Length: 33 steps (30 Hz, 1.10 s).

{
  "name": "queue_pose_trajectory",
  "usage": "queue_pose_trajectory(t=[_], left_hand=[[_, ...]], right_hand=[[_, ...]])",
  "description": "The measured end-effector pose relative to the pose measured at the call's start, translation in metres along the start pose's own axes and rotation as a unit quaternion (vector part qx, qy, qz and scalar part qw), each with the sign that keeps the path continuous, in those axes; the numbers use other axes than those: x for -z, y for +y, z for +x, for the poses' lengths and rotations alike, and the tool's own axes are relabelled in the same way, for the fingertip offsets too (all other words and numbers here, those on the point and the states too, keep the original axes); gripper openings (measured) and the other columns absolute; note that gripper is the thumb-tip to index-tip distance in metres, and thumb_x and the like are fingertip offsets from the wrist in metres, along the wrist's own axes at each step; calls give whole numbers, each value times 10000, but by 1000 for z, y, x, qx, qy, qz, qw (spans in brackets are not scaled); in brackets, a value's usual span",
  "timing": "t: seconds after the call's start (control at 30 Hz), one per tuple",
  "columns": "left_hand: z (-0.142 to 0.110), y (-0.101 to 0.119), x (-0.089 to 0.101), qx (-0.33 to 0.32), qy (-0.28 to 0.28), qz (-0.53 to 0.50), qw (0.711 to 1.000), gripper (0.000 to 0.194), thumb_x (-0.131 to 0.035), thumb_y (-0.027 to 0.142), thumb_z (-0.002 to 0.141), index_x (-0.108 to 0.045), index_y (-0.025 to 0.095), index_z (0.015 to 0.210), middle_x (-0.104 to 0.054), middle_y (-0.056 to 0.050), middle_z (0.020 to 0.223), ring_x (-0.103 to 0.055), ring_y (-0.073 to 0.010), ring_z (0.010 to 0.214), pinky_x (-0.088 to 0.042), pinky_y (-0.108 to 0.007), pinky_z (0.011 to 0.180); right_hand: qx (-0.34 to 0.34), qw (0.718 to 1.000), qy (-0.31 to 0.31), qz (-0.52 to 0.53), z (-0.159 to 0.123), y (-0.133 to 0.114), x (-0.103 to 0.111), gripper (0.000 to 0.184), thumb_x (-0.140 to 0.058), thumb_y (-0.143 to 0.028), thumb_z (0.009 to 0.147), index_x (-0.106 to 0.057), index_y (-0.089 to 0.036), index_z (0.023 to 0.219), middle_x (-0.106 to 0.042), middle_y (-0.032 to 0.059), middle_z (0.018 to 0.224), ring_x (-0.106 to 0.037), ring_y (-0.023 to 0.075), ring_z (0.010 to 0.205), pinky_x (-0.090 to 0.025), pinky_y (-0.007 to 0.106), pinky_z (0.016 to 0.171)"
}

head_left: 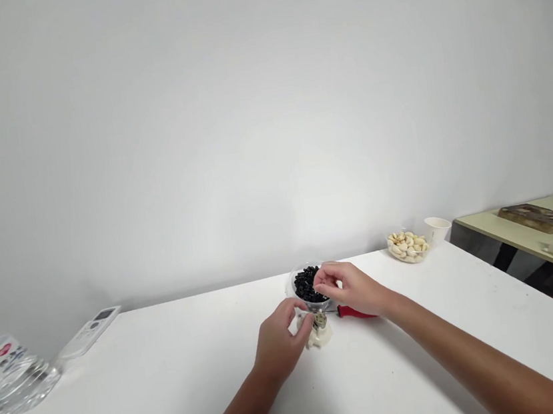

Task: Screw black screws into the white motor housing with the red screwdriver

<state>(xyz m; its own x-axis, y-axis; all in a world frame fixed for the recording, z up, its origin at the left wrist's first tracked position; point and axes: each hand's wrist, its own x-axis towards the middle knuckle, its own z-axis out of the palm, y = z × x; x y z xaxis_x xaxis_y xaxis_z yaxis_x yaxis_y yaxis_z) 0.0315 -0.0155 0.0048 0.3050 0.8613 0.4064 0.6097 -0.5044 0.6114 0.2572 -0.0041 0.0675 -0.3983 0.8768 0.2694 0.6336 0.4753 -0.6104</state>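
Two hands at work: our right hand point(350, 288) curls over a clear bowl point(291, 284) of black beans point(306, 285) (its grip we cannot tell). Our left hand point(277, 341) pinches a small white object point(319, 337) at the bowl's six o'clock.

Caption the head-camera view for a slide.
Left hand and right hand beside a clear round bowl of black pieces and a red-handled screwdriver on a white table.

The left hand point(277, 341) covers much of a small white object point(320, 339), so its exact form cannot be told. The right hand point(349, 286) hides part of a clear bowl point(301, 276) of black pieces. A plastic water bottle point(10, 377), blurred, is cut off by the left edge.
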Motion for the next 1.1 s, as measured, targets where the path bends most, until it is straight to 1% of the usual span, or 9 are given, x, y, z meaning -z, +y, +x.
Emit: queue_pose_trajectory(t=[0.07,0.13,0.27,0.43,0.57,0.7,0.83,1.0,1.1], left_hand=[[-3,4,2,-16,24,-10,1000,181,-626,391,961,-639,242,1063,-523,40,744,-433,-124,601,-374,-251,599],[-7,10,4,-68,37,-28,997,212,-654,364,958,-637,246,1132,-569,24,797,-492,-125,640,-419,-250,630],[-15,20,6,-171,54,-52,982,157,-666,221,968,-662,258,1121,-640,9,821,-586,-124,716,-450,-237,651],[-14,22,9,-204,60,-71,975,204,-656,108,961,-677,260,1096,-698,-1,902,-630,-123,802,-477,-231,682],[-12,25,11,-139,55,-101,984,61,-622,165,987,-650,219,977,-686,-12,904,-615,-130,782,-484,-247,668],[-15,31,13,-79,58,-141,985,84,-547,197,1027,-623,222,1001,-707,-16,1004,-655,-140,897,-508,-254,732],[-19,32,12,-132,57,-135,980,112,-552,140,1008,-612,232,1033,-710,-18,1057,-652,-142,938,-511,-259,755],[-20,32,12,-188,45,-124,973,173,-582,85,971,-625,221,1069,-691,-73,1128,-640,-177,985,-533,-275,744],[-18,33,12,-221,18,-111,969,188,-591,56,954,-638,217,1039,-685,-80,1203,-632,-199,1078,-541,-327,868]], right_hand=[[-24,983,45,175,-18,-3,-17,228,-559,-393,1020,-643,-188,966,-556,-3,781,-499,140,704,-392,244,639],[-42,944,69,319,-32,-4,-36,261,-658,-448,974,-662,-188,943,-527,-13,747,-470,134,679,-370,250,623],[-76,883,44,461,-42,-4,-60,331,-755,-502,903,-671,-182,917,-534,-23,670,-457,117,582,-361,250,558],[-82,827,-15,556,-42,3,-63,298,-753,-456,923,-715,-161,940,-602,-8,641,-558,128,558,-465,271,592],[-85,790,-36,607,-42,10,-67,292,-802,-382,889,-759,-139,1046,-698,47,797,-626,141,569,-533,304,591],[-81,763,-46,640,-43,12,-63,305,-845,-298,850,-754,-151,1100,-745,89,933,-666,154,605,-568,322,592],[-85,742,-47,663,-44,10,-60,235,-844,-259,855,-766,-143,1044,-757,90,932,-692,151,629,-582,322,655],[-90,723,-67,681,-44,7,-74,238,-819,-267,885,-708,-129,1044,-744,98,916,-686,155,620,-569,304,617],[-94,718,-56,687,-44,5,-79,244,-757,-327,946,-668,-123,1047,-731,99,911,-666,141,601,-558,287,592]])
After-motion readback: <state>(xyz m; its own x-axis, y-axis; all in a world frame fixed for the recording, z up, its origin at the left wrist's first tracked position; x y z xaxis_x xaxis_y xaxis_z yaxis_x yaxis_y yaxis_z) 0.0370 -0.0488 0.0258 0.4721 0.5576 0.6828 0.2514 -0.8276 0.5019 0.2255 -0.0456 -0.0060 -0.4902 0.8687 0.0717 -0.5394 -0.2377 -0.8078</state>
